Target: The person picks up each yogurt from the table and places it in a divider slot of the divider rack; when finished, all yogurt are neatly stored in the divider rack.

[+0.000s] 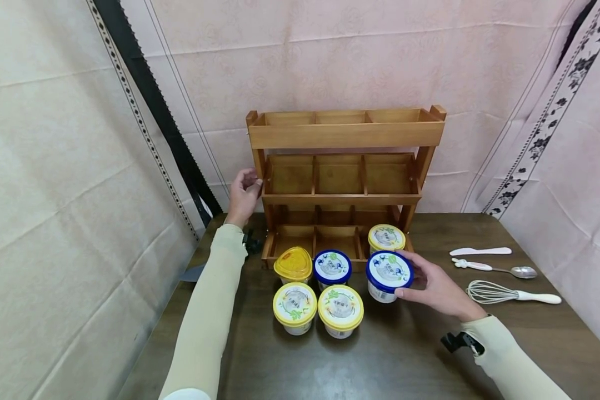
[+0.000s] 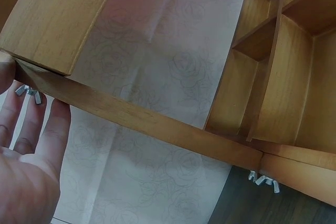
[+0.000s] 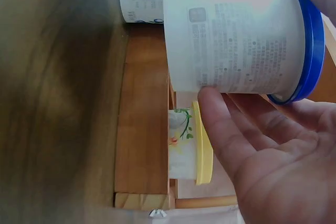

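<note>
My right hand (image 1: 437,289) grips a white tub with a blue lid (image 1: 390,272). In the right wrist view, this tub (image 3: 236,40) is held off the table, its printed label facing the camera. At the left side of a three-tier wooden rack (image 1: 345,135), my left hand (image 1: 244,194) holds the side post (image 2: 142,119), thumb on one side and fingers on the other, by a wing nut (image 2: 29,94). A yellow-lidded tub (image 1: 386,238) sits in the bottom tier's right compartment, behind the held tub.
Before the rack stand another blue-lidded tub (image 1: 332,266), a tub with a yellow rounded-triangular lid (image 1: 293,264) and two yellow-lidded tubs, one left (image 1: 295,305), one right (image 1: 340,308). On the table's right lie a white knife (image 1: 480,251), a spoon (image 1: 495,269) and a whisk (image 1: 512,293).
</note>
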`<state>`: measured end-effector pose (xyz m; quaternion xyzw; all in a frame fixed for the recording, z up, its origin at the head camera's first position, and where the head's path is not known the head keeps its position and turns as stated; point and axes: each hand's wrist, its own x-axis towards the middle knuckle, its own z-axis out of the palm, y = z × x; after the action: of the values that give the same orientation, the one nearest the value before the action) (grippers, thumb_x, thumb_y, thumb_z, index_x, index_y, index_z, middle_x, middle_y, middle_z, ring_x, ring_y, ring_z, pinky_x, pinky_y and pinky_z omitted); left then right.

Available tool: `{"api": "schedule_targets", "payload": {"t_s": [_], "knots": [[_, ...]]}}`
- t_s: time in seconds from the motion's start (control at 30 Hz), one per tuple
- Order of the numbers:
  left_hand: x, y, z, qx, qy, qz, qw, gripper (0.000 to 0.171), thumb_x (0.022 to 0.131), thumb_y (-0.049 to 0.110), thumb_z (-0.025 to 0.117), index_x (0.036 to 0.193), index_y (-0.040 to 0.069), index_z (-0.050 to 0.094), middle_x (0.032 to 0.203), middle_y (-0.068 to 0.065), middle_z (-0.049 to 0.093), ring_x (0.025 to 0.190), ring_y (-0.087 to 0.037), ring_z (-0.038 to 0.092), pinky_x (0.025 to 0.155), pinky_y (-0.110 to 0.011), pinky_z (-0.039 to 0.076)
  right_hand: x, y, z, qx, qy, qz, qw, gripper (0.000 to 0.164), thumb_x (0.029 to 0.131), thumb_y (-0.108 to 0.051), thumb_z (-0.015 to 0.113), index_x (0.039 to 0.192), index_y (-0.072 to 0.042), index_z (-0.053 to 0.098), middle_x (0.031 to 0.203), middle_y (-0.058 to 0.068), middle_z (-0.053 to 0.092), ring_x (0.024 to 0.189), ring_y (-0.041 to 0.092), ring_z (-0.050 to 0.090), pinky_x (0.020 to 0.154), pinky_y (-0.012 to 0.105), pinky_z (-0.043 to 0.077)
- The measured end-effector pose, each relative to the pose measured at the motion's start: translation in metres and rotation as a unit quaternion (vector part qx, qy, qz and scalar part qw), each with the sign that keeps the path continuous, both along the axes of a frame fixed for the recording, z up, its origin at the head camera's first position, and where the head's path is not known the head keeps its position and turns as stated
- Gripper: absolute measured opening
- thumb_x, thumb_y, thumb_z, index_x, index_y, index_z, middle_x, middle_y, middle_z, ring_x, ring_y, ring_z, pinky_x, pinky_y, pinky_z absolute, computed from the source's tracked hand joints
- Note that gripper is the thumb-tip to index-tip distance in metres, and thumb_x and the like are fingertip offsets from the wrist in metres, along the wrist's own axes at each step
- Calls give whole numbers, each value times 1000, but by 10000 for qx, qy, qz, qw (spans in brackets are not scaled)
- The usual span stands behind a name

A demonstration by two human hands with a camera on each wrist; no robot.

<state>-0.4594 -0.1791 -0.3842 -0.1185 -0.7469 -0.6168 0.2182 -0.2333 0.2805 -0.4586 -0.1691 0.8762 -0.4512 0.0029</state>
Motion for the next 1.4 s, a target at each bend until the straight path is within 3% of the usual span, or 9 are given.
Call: {"api": "schedule_targets", "payload": {"t_s": [0.3,0.63,0.8,0.97,1.2,1.4], "knots": [[1,0,0,3,-20,-4,10000,31,98,26,64,128,22,58,122,-3,59,114,-19,55,101,-39,46,-17,-11,10,-53,220,-84,9997,87,80,-39,82,152,-29,33,143,8,49,123,36,55,93,55,54],[-1,1,0,45,43,-5,10000,29,97,23,64,126,22,59,121,-3,59,112,-18,55,99,-38,47,-40,-26,21,-153,370,-182,9990,94,78,-45,82,154,-33,28,145,7,47,126,34,54,93,50,55],[1,1,0,32,18,16,10000,29,98,24,64,127,22,59,121,-2,59,112,-18,55,100,-38,47,-54,-33,26,-254,273,-249,9990,97,77,-48,82,155,-30,26,147,8,46,132,36,49,97,55,52],[2,0,0,34,21,9,10000,30,98,25,64,127,22,59,121,-3,58,113,-18,55,101,-38,46,-67,-41,27,-391,208,-299,9986,99,77,-50,82,155,-28,26,148,9,45,134,38,47,101,57,48],[0,-1,-1,85,59,-12,9999,29,97,24,65,126,22,59,120,-2,59,113,-18,55,100,-39,47,-84,-55,25,-267,74,-477,9985,104,73,-58,81,156,-27,26,147,9,45,133,36,49,98,50,52],[-2,-1,-2,58,3,-41,10000,30,97,26,65,127,23,59,122,-2,59,114,-18,55,101,-38,47,-97,-66,24,-176,-47,-679,9975,109,72,-60,81,157,-25,22,151,11,42,136,39,46,101,55,48]]}}
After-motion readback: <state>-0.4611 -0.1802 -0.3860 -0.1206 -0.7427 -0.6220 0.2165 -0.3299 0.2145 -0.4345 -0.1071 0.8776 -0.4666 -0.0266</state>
